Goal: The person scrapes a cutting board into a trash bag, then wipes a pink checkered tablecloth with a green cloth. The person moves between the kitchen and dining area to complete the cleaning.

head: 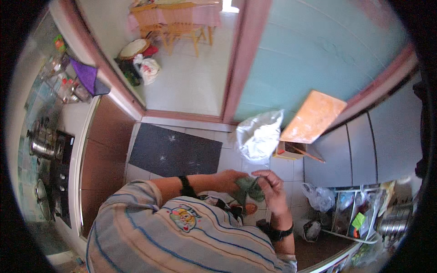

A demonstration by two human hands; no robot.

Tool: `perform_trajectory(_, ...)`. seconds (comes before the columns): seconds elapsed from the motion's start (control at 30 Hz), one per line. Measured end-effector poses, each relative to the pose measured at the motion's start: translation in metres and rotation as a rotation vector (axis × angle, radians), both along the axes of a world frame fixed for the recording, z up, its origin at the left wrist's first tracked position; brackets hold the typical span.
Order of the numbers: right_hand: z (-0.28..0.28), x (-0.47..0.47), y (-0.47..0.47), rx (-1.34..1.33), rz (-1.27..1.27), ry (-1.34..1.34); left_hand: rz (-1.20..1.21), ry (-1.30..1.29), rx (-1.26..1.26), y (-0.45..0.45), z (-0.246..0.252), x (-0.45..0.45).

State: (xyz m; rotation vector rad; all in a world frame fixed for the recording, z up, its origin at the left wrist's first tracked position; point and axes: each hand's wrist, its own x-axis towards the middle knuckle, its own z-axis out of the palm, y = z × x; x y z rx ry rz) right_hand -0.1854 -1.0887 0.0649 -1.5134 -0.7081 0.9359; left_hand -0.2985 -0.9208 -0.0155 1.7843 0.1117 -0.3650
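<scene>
A dark green, crumpled item (251, 191), perhaps a cloth or leafy vegetable, is between my two hands in front of my body. My left hand (232, 179) reaches its left edge, and the fingers there are blurred. On the other side my right hand (271, 189) has thumb and fingers bent around the item's right part. Black bands circle both wrists. Beyond the hands, a large silvery-white plastic bag (259, 136) stands on the tiled floor with its top open and pale contents inside.
A wooden board (314, 117) leans over a cardboard box (290, 152) by the sliding door. A dark mat (175, 150) lies on the floor. At left are a stove with a steel pot (42, 145); at right, a rack (355, 211) holding plastic bags. Chairs (179, 25) stand beyond the doorway.
</scene>
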Motion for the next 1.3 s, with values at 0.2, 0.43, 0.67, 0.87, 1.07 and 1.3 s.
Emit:
perform_trajectory(0.2, -0.039, -0.026, 0.160, -0.194, -0.006, -0.332, 0.455, -0.063, 0.095, 0.165, 0.015, -0.120)
perform_trajectory(0.43, -0.089, -0.028, 0.303, -0.226, 0.292, -0.216, 0.718, -0.238, 0.270, 0.278, -0.015, -0.123)
perform_trajectory(0.67, -0.125, -0.005, 0.466, -0.138, 0.338, 0.667, 0.347, -0.169, 0.404, 0.401, -0.022, -0.046)
perform_trajectory(0.87, -0.178, 0.059, 0.611, -0.150, 0.176, 0.877, 0.133, -0.377, 0.676, 0.534, -0.034, -0.004)
perform_trajectory(1.07, -0.135, 0.126, 0.741, -0.043, 0.041, 0.340, 0.455, -0.201, 0.450, 0.662, -0.013, 0.013)
perform_trajectory(1.3, -0.153, 0.213, 0.864, -0.140, -0.097, 0.582, 0.544, -0.020, 0.354, 0.842, -0.037, 0.062)
